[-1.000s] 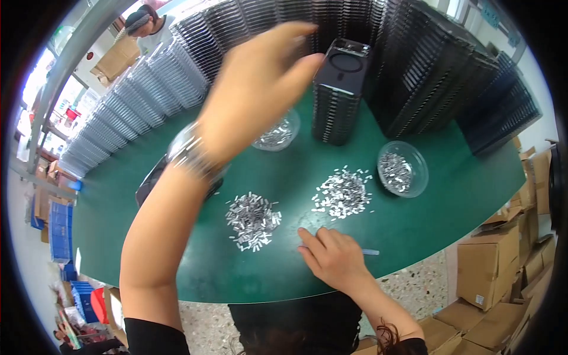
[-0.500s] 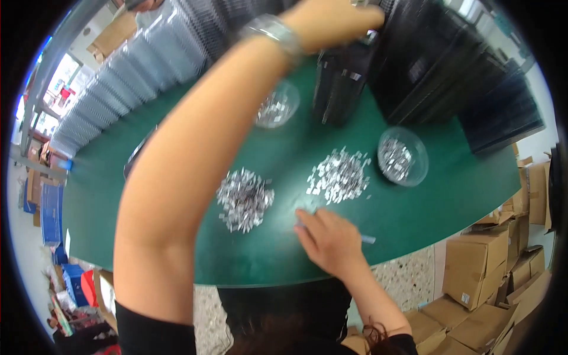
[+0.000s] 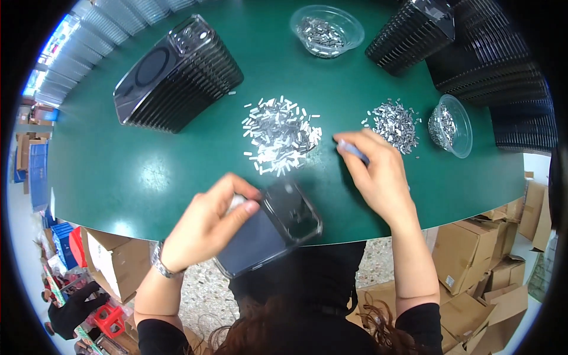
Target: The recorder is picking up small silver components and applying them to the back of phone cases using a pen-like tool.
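Observation:
My left hand [image 3: 216,222] is closed on the edge of a dark see-through phone case [image 3: 257,236], held tilted over the table's near edge. The case's camera cut-out end points to the right. My right hand [image 3: 378,168] pinches a slim bluish tool [image 3: 354,151], its kind hard to make out. Between and beyond my hands lies a loose pile of small silvery pieces [image 3: 281,136]. A second pile of such pieces [image 3: 395,125] lies just beyond my right hand.
A stack of dark phone cases [image 3: 177,74] leans at the left. Clear bowls of pieces [image 3: 327,32] [image 3: 451,126] stand at the back and right. More stacked black cases [image 3: 411,35] rise behind. Cardboard boxes [image 3: 467,248] crowd the floor at right.
My left arm has come back from the far stacks and now holds a phone case near me. My right hand has lifted the bluish tool toward the piles. The view has shifted.

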Action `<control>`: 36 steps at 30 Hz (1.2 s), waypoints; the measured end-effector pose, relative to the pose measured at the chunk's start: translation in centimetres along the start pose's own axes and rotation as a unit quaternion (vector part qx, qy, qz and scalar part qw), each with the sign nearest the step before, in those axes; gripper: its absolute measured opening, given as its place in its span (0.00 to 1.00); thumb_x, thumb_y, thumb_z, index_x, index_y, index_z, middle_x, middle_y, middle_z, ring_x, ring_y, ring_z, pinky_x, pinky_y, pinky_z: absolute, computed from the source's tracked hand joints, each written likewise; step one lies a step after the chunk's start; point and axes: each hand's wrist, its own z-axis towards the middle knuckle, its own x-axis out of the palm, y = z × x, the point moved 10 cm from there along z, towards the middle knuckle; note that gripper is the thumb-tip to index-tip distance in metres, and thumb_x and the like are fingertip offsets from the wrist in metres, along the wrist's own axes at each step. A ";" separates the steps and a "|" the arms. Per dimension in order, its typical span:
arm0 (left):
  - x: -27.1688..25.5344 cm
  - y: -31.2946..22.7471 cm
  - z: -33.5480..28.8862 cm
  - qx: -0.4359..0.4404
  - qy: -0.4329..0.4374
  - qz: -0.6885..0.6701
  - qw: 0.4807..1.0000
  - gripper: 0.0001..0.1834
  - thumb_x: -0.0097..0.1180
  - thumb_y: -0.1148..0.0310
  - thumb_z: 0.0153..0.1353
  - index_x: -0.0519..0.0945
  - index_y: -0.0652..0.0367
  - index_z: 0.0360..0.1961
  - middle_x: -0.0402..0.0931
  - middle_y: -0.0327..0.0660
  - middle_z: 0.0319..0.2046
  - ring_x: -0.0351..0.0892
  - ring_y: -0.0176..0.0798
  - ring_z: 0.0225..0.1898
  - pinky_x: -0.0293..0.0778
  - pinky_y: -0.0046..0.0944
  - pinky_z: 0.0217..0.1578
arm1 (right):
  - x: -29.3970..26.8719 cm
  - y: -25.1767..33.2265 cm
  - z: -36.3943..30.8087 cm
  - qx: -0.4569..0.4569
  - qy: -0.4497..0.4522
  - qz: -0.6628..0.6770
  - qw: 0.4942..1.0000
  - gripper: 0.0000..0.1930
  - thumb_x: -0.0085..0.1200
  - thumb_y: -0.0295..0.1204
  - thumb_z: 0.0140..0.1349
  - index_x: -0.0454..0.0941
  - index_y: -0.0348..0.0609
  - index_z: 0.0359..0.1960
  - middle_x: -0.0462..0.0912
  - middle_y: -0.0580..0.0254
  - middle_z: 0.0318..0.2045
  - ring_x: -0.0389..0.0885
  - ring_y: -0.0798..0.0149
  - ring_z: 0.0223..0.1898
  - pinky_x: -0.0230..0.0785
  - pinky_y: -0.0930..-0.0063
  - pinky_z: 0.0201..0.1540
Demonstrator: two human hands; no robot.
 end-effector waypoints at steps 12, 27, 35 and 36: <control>3.8 -2.5 2.6 0.138 -0.007 0.103 0.985 0.05 0.63 0.73 0.70 0.85 0.61 0.43 0.84 0.48 0.35 0.85 0.52 0.36 0.78 0.46 0.38 | 1.3 1.5 3.7 -0.033 0.063 -0.082 0.994 0.08 0.61 0.30 0.68 0.86 0.40 0.43 0.86 0.50 0.38 0.85 0.42 0.42 0.76 0.52 0.44; 4.0 -1.9 4.1 0.093 0.014 0.142 0.985 0.05 0.57 0.77 0.68 0.81 0.66 0.41 0.84 0.54 0.35 0.84 0.60 0.38 0.77 0.50 0.39 | 3.2 8.2 -3.1 -0.248 0.099 -0.066 0.961 0.13 0.66 0.17 0.51 0.81 0.38 0.39 0.83 0.57 0.40 0.85 0.50 0.38 0.79 0.59 0.38; 4.0 -2.0 3.9 0.110 -0.003 0.170 0.979 0.05 0.59 0.74 0.68 0.80 0.66 0.39 0.82 0.54 0.32 0.82 0.61 0.35 0.75 0.50 0.36 | 3.8 6.7 -2.1 -0.142 0.122 0.009 0.982 0.08 0.64 0.19 0.59 0.80 0.37 0.39 0.81 0.53 0.37 0.83 0.45 0.35 0.75 0.57 0.36; 4.0 -2.2 3.9 0.115 -0.012 0.182 0.976 0.05 0.60 0.73 0.68 0.80 0.66 0.38 0.81 0.54 0.31 0.81 0.61 0.34 0.75 0.50 0.36 | 3.9 6.5 -1.9 -0.138 0.131 0.021 0.982 0.07 0.63 0.19 0.60 0.79 0.36 0.39 0.80 0.53 0.36 0.82 0.44 0.34 0.74 0.57 0.36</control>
